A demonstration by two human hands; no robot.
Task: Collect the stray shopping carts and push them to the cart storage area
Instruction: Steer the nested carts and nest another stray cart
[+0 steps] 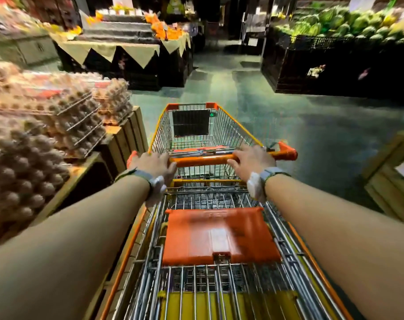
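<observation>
We see a green polished floor (254,93) running through a produce aisle, and we place everything else against the front cart (203,130), the wire shopping cart with orange trim standing in the middle of that floor. Far beyond the front cart and to its right stands a dark display (334,72) heaped with green melons (348,24). Far beyond it to the left, a black stand (131,63) carries orange fruit (166,31). Just left of the front cart, stacked egg trays (46,125) sit on wooden crates (127,135). Behind the front cart, nested into its rear, is the near cart (219,285), with its orange child-seat flap (219,236) lying over the wire.

Both hands reach over the near cart to the front cart's orange handle bar (203,160). The left hand (153,163) grasps the bar's left end, fingers curled over it. The right hand (254,159) grasps the right end likewise. Each wrist wears a band (269,174).
</observation>
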